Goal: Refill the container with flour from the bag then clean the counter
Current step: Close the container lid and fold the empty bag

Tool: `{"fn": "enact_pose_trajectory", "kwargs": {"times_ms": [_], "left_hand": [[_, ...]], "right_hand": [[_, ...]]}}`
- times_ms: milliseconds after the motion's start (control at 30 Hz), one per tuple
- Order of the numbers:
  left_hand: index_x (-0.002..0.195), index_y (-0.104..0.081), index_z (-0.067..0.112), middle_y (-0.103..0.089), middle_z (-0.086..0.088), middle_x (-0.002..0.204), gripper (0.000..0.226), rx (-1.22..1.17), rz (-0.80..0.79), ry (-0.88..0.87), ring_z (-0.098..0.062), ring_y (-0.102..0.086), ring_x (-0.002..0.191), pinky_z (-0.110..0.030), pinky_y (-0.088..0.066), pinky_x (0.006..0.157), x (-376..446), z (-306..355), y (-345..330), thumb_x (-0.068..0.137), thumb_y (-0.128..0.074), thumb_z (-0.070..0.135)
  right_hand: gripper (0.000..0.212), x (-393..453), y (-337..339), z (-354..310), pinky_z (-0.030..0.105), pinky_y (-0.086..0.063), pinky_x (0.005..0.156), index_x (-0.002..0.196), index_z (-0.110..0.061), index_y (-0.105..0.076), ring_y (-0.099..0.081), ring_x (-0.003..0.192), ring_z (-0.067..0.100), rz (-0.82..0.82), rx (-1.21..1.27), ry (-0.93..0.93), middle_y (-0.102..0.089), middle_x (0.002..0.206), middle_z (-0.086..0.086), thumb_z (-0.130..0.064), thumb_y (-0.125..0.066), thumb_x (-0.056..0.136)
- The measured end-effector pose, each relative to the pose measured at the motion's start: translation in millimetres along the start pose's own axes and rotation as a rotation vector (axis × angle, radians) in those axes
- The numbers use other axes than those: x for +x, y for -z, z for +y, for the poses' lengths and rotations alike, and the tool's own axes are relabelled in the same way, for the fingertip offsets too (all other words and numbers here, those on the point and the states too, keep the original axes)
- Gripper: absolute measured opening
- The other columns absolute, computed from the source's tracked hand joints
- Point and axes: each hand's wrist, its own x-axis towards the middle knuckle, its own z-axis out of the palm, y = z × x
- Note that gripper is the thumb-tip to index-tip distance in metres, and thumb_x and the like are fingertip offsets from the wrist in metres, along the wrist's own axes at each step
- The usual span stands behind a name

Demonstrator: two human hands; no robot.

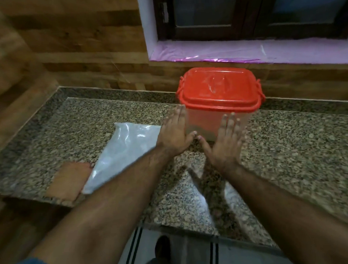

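A clear plastic container (206, 121) with a red lid (217, 88) stands at the back of the granite counter (289, 146), its lid on. My left hand (175, 133) and my right hand (225, 141) are stretched out flat with fingers apart, just in front of the container's near wall, holding nothing. A clear bag of white flour (120, 152) lies flat on the counter to the left of my left arm. A brown cloth (68, 179) lies next to the bag's near corner, close to the counter's edge.
A wood-panelled wall (75, 46) runs behind the counter, with a dark-framed window (253, 14) and a pink-lined sill (215, 52) above the container. The counter's front edge is near my body. Below it are a tiled floor and my foot (163, 250).
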Motion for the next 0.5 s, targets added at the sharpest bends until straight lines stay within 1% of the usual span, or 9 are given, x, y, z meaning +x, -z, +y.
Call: {"fn": "enact_pose_trajectory", "kwargs": {"times_ms": [67,133,167,233,267,300,367,400,500], "left_hand": [[0.17,-0.02,0.01,-0.026,-0.013,0.176,0.098,-0.025,-0.027,0.049,-0.031,-0.026,0.162,-0.049,-0.027,0.131,-33,-26,-10,0.096,-0.061,0.058],[0.166,-0.033,0.011,-0.039,-0.013,0.17,0.093,-0.058,-0.064,0.169,-0.032,-0.037,0.157,-0.045,-0.033,0.128,-64,-61,-18,0.093,-0.068,0.056],[0.165,-0.038,0.011,-0.043,-0.013,0.168,0.091,-0.066,-0.081,0.237,-0.032,-0.04,0.154,-0.044,-0.035,0.127,-78,-81,-20,0.092,-0.07,0.057],[0.162,-0.042,0.011,-0.047,-0.013,0.164,0.09,-0.069,-0.105,0.361,-0.034,-0.044,0.151,-0.043,-0.037,0.124,-100,-125,-22,0.091,-0.071,0.059],[0.16,-0.044,0.009,-0.048,-0.014,0.162,0.09,-0.074,-0.113,0.415,-0.035,-0.045,0.149,-0.043,-0.038,0.123,-107,-147,-20,0.09,-0.071,0.06],[0.159,-0.045,0.008,-0.049,-0.016,0.161,0.09,-0.083,-0.117,0.459,-0.037,-0.046,0.148,-0.044,-0.039,0.122,-111,-169,-17,0.09,-0.072,0.059],[0.157,-0.045,0.007,-0.049,-0.018,0.158,0.085,-0.1,-0.139,0.559,-0.04,-0.046,0.146,-0.045,-0.04,0.121,-110,-216,-14,0.092,-0.075,0.051],[0.156,-0.046,0.007,-0.051,-0.018,0.156,0.081,-0.112,-0.155,0.611,-0.041,-0.048,0.144,-0.045,-0.041,0.119,-106,-239,-12,0.092,-0.075,0.047],[0.14,-0.058,0.008,-0.065,-0.019,0.138,0.06,-0.212,-0.159,0.748,-0.043,-0.061,0.128,-0.045,-0.051,0.107,-88,-295,-8,0.089,-0.071,0.036]], "right_hand": [[0.107,-31,-27,-16,0.06,-0.024,0.124,0.166,-0.004,-0.019,-0.023,0.157,0.045,-0.089,0.057,0.006,-0.019,0.172,0.025,-0.082,-0.036,0.094],[0.097,-54,-52,-34,0.054,-0.044,0.113,0.154,-0.001,-0.042,-0.048,0.14,0.046,-0.216,0.091,-0.002,-0.046,0.156,0.028,-0.077,-0.04,0.093],[0.09,-60,-62,-45,0.051,-0.05,0.106,0.146,-0.002,-0.05,-0.055,0.131,0.045,-0.292,0.1,-0.007,-0.057,0.144,0.027,-0.075,-0.043,0.093],[0.075,-66,-78,-70,0.045,-0.053,0.095,0.129,-0.007,-0.06,-0.063,0.119,0.041,-0.416,0.14,-0.021,-0.068,0.124,0.02,-0.072,-0.049,0.094],[0.07,-66,-86,-83,0.042,-0.053,0.091,0.123,-0.009,-0.062,-0.066,0.114,0.039,-0.456,0.176,-0.028,-0.07,0.117,0.018,-0.072,-0.051,0.092],[0.07,-63,-95,-94,0.041,-0.054,0.089,0.121,-0.009,-0.063,-0.067,0.111,0.038,-0.484,0.217,-0.042,-0.071,0.113,0.017,-0.072,-0.053,0.091],[0.074,-51,-111,-117,0.04,-0.054,0.091,0.129,-0.007,-0.063,-0.068,0.113,0.038,-0.537,0.267,-0.105,-0.072,0.119,0.018,-0.07,-0.059,0.09],[0.073,-43,-117,-126,0.039,-0.054,0.089,0.13,-0.006,-0.063,-0.068,0.114,0.038,-0.56,0.284,-0.155,-0.072,0.122,0.018,-0.067,-0.063,0.089],[0.055,-18,-134,-150,0.03,-0.046,0.073,0.115,-0.003,-0.072,-0.072,0.103,0.037,-0.623,0.407,-0.37,-0.074,0.112,0.018,-0.05,-0.075,0.088]]}}
